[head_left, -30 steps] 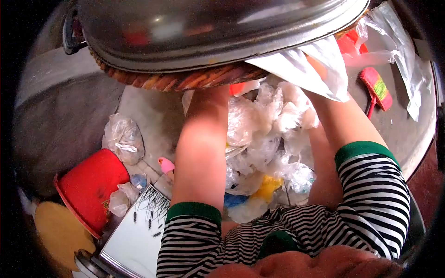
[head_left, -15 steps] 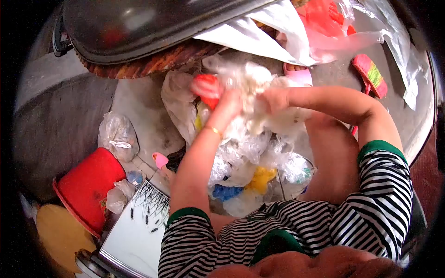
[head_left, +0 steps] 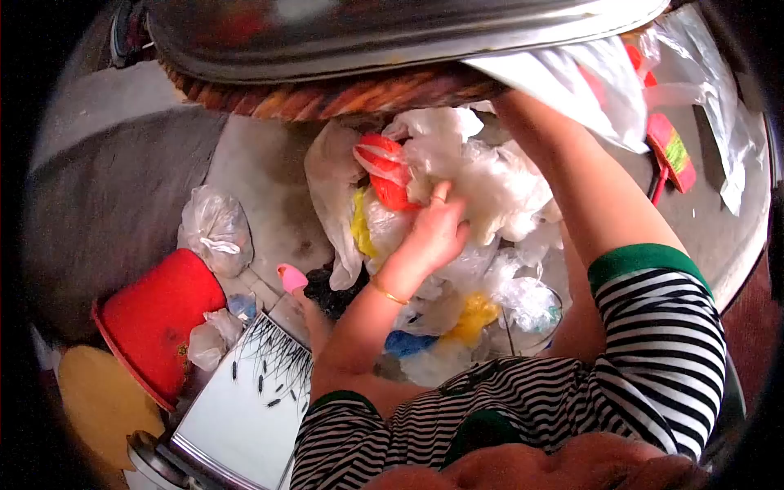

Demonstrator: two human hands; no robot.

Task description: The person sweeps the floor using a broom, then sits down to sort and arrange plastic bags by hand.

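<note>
My left hand (head_left: 438, 227) is over a heap of crumpled plastic bags, palm down. One finger with a ring points forward and the thumb is apart; the other fingertips are blurred. Under and ahead of it lies a whitish plastic bag (head_left: 498, 184). Close by on the left is a red bag (head_left: 385, 175), with a yellow bag (head_left: 361, 224) below it. My right forearm (head_left: 563, 147) reaches forward past the heap, and the hand is hidden behind the woven rim (head_left: 343, 102) and a white plastic sheet (head_left: 572, 86).
A dark metal tray (head_left: 392, 41) sits over the woven rim. On the left are a red bucket (head_left: 163, 318), a tied clear bag (head_left: 216, 229) and a white board with dark spikes (head_left: 245, 408). A pink-and-green slipper (head_left: 670, 151) lies at right.
My right hand has left the bags and moved forward out of sight. My left hand has shifted back and right, over the heap. The view has swung, moving the tray rightward.
</note>
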